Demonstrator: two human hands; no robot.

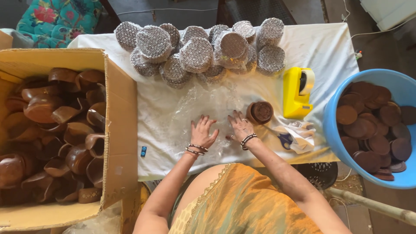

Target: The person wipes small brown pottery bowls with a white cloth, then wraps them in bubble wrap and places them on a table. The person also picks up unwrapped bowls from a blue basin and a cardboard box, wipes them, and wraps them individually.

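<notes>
Hands are lying flat near the middle of the frame: my left hand (203, 132) and my right hand (241, 127) are both spreading open, fingers apart, on a sheet of clear bubble wrap (203, 108) that is covering the white cloth of the worktop (329, 56). Neither hand is gripping anything; they are only pressing on the sheet. Just beside the right hand, one bare brown wooden pot (260, 112) is sitting, not wrapped yet. At the top of the frame a pile of wrapped round pieces (199, 50) is standing, so I am judging that part of the wrapping is done. Much is remaining: the cardboard box (123, 143) at the left is holding many brown bowls, and the blue tub (338, 102) at the right is holding many brown lids. A yellow tape dispenser (297, 92) is waiting right of the pot.
</notes>
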